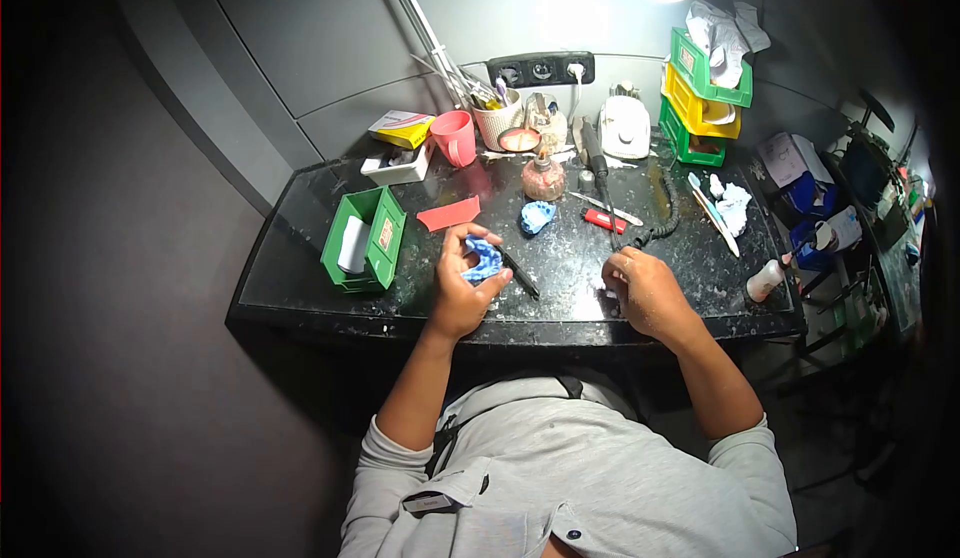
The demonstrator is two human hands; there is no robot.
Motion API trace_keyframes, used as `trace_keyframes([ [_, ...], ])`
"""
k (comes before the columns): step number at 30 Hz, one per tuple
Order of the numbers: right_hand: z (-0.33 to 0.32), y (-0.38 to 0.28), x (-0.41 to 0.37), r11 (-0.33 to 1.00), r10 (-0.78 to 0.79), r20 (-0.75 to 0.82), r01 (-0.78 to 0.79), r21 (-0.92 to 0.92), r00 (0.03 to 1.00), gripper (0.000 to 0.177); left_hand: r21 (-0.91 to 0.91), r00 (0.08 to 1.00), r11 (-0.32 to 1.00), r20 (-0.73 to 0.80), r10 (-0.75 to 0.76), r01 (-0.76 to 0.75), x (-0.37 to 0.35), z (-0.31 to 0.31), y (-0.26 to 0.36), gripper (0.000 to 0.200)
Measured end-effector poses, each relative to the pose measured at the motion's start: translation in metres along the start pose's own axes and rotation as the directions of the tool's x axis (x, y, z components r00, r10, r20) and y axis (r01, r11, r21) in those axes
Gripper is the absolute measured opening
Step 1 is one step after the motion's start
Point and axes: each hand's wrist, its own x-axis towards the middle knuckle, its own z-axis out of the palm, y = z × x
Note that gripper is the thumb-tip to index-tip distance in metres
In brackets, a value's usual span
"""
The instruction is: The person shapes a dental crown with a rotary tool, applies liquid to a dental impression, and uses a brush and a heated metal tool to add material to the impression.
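My left hand (464, 283) holds a blue and white horseshoe-shaped piece (482, 259) between thumb and fingers, above the black worktop. Just right of it a black stick-like tool (520, 274) lies on the surface. My right hand (642, 287) is over the worktop with its fingers pinched together; what they hold, if anything, is too small to tell. A thin dark metal rod (612, 220) reaches down close to those fingertips. Between and beyond the hands lie a second blue and white piece (537, 218) and a red object (604, 221).
A glass burner (543, 179) with a small flame stands ahead. At left are a green bin (387, 238), a red sheet (449, 214) and a pink mug (455, 140). Stacked bins (695, 108), a brush (722, 224) and a small bottle (765, 281) are at right.
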Motion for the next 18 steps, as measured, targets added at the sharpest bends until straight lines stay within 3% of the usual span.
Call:
trace_keyframes([
  [3, -0.019, -0.002, 0.026, 0.974, 0.03, 0.056, -0.042, 0.222, 0.998, 0.015, -0.017, 1.0, 1.0, 0.025, 0.005, -0.004, 0.021, 0.014, -0.005, 0.057],
  [5, -0.027, 0.0, 0.05, 0.913, 0.036, 0.07, -0.061, 0.404, 0.997, 0.019, -0.027, 0.996, 0.995, 0.005, 0.092, -0.092, 0.035, 0.023, -0.009, 0.058],
  [7, -0.038, -0.003, 0.077, 0.87, 0.024, 0.136, -0.088, 0.486, 0.99, 0.007, -0.045, 0.994, 0.994, -0.02, 0.103, -0.104, 0.043, 0.033, -0.011, 0.058],
  [11, -0.039, 0.001, 0.112, 0.667, 0.028, 0.279, -0.226, 0.71, 0.96, 0.008, -0.052, 0.991, 0.99, -0.055, 0.125, -0.127, 0.043, 0.046, -0.016, 0.057],
  [12, -0.034, 0.004, 0.113, 0.666, 0.023, 0.28, -0.223, 0.712, 0.96, 0.008, -0.031, 0.989, 0.99, -0.064, 0.133, -0.136, 0.04, 0.046, -0.018, 0.057],
  [14, -0.025, 0.006, 0.111, 0.488, 0.002, 0.272, -0.238, 0.84, 0.962, 0.011, -0.009, 0.988, 0.991, -0.073, 0.134, -0.135, 0.035, 0.045, -0.02, 0.057],
  [18, -0.017, 0.005, 0.1, 0.398, -0.058, 0.23, -0.189, 0.898, 0.971, 0.014, -0.012, 0.989, 0.991, -0.055, 0.135, -0.135, 0.025, 0.044, -0.021, 0.054],
])
